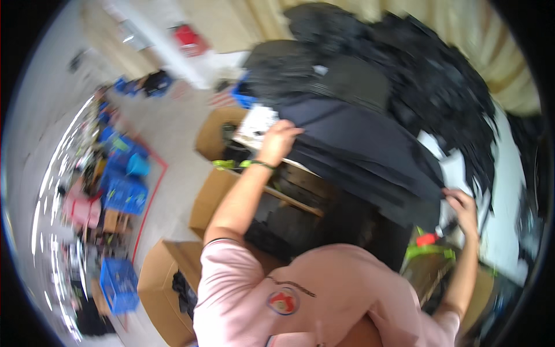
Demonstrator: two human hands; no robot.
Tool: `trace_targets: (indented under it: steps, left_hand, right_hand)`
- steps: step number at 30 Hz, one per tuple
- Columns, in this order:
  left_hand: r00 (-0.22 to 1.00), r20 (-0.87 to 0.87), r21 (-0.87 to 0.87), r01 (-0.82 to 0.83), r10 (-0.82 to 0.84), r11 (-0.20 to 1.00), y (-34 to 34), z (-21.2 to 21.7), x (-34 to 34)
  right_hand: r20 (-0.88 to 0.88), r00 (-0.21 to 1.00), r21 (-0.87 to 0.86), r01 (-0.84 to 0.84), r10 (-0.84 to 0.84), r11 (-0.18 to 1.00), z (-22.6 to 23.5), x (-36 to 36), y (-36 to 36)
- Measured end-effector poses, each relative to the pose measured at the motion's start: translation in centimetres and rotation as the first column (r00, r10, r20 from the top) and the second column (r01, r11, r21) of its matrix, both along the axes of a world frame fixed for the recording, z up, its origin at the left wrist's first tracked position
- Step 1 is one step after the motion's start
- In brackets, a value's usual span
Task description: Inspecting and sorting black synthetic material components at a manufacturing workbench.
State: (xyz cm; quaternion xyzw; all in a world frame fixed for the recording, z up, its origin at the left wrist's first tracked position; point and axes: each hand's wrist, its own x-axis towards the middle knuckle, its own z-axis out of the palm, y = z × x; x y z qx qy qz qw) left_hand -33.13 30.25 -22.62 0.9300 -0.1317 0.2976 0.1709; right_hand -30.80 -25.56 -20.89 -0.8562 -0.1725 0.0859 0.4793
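A large, dark navy piece of cloth stretches across the table in front of me, between my two hands. At its left end, my left hand pinches the edge, with a dark band round that wrist. My right hand grips the far right corner between thumb and fingers. Beside the left hand lies a white, paper-like stack. Pale sheets stick out near the right hand. A small red object sits just below that hand; motion blur hides its kind.
Heaps of black cloth cover the back of the table, before a cream curtain. Open cardboard boxes stand along the table's left side. Blue crates line the floor farther left, beyond a red floor line.
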Motion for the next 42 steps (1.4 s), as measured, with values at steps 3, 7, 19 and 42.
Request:
trace_targets:
  steps: [3, 7, 19, 42]
  left_hand:
    - [0.989, -0.149, 0.043, -0.011, 0.017, 0.999, 1.2, -3.9, -1.3]
    - [0.978, -0.207, 0.066, 0.005, 0.009, 0.998, 1.5, -6.8, -1.6]
    - [0.931, -0.364, 0.016, -0.013, 0.018, 1.0, -0.1, -7.3, -2.5]
    - [0.981, 0.1, 0.074, 0.161, -0.168, 0.984, -9.9, 7.4, 8.2]
  right_hand:
    - [-0.179, 0.984, 0.13, 0.029, -0.005, 0.991, -4.6, -1.7, 0.4]
    - [-0.051, 0.998, 0.015, 0.021, -0.02, 1.0, -6.3, -4.1, 0.7]
    - [0.272, 0.871, -0.516, -0.226, 0.409, 0.826, -4.3, -6.1, 9.6]
    - [-0.157, 0.94, 0.638, -0.139, 0.304, 0.757, -1.7, 1.5, 24.4]
